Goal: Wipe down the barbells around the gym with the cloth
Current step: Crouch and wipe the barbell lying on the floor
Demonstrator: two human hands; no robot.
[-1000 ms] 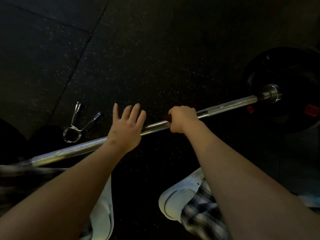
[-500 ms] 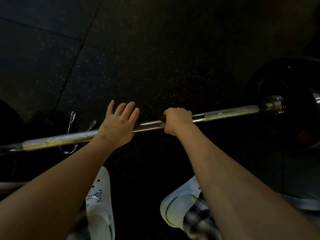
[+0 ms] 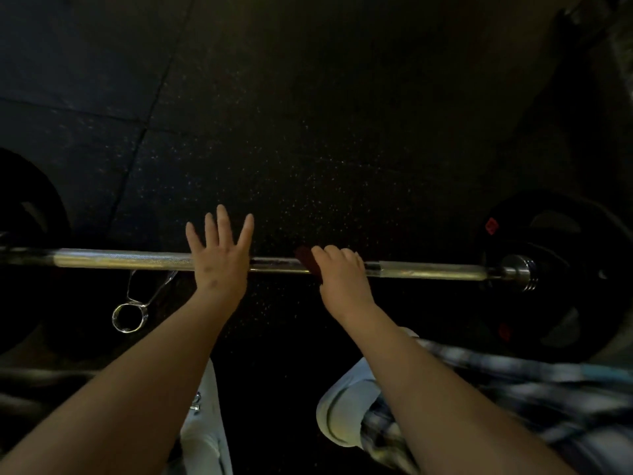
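Note:
A steel barbell lies across the dark rubber floor from left to right. Its right end carries a black weight plate; another black plate sits at the left end. My left hand rests flat on the middle of the bar with straight, spread fingers. Just to its right, my right hand is curled over the bar and grips a dark red cloth against it. Only a small edge of the cloth shows beside my fingers.
A metal spring collar lies on the floor just in front of the bar, left of my left hand. My white shoes stand close to the bar. Open floor lies beyond it.
The view has swung so the bar now lies level across the frame. My left hand's fingers have spread wider on the bar. My right hand keeps gripping the cloth on the bar.

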